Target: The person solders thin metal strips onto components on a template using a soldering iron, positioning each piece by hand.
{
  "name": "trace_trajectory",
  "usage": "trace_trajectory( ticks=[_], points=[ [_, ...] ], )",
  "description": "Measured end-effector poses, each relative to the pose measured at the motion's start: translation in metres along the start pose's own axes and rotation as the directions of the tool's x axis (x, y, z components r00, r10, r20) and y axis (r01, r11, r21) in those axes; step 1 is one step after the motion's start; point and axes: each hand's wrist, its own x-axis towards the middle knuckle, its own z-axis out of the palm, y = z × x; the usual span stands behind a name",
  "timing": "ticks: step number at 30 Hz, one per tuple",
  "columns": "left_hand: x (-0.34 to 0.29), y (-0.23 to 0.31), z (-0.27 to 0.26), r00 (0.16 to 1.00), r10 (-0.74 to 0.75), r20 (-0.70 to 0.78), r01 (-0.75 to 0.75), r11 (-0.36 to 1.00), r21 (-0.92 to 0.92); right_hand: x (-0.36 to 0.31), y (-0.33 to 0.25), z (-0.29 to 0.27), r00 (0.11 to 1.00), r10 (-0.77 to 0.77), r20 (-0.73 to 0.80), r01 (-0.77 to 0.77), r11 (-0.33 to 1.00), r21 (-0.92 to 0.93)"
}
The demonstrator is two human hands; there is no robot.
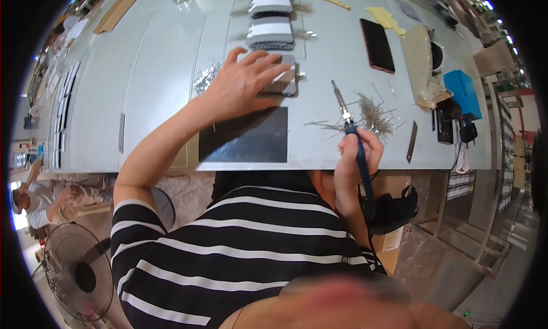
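My right hand (358,152) is closed around the blue handle of a soldering iron (343,107). Its metal tip points up and away from me, over the table. My left hand (245,81) is open, fingers spread over the nearest grey stack of thin strips (285,88). Whether its fingertips press on the stack or hover just above it, I cannot tell. Under the wrist lies a flat black plate (245,136) near the table's front edge. Beyond the hand, more white and grey stacks (271,27) stand in a row, with clear film sticking out at their sides.
Thin metal wire pieces (374,116) lie right of the iron, and silvery strips (206,78) left of my hand. A dark phone (377,45), a blue box (462,94) and a thin blade (411,142) are on the right. A fan (80,272) stands lower left, near another person (43,200).
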Motion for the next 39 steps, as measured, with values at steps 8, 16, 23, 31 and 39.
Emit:
trace_trajectory(
  ticks=[8, 16, 23, 31, 39],
  points=[
    [0.008, -0.007, 0.011, 0.995, -0.076, 0.068, 0.073, 0.996, 0.043, 0.005, -0.001, 0.004, 1.000, -0.026, -0.011, 0.026, 0.999, 0.020],
    [0.010, -0.012, 0.014, 0.998, -0.061, 0.022, 0.061, 0.998, 0.002, 0.004, -0.002, 0.003, 0.998, -0.058, -0.005, 0.058, 0.998, -0.005],
    [0.010, -0.013, 0.008, 0.997, -0.070, 0.037, 0.071, 0.997, -0.028, 0.002, 0.001, -0.001, 0.998, -0.066, 0.019, 0.067, 0.998, -0.023],
    [0.005, -0.011, 0.001, 0.988, -0.026, -0.152, 0.022, 0.999, -0.031, 0.005, 0.001, 0.003, 0.995, -0.096, 0.020, 0.097, 0.995, -0.033],
    [0.011, -0.019, 0.019, 0.996, -0.023, -0.090, 0.024, 1.000, 0.017, 0.005, 0.000, 0.002, 0.996, -0.088, 0.019, 0.089, 0.996, -0.029]
  ],
)
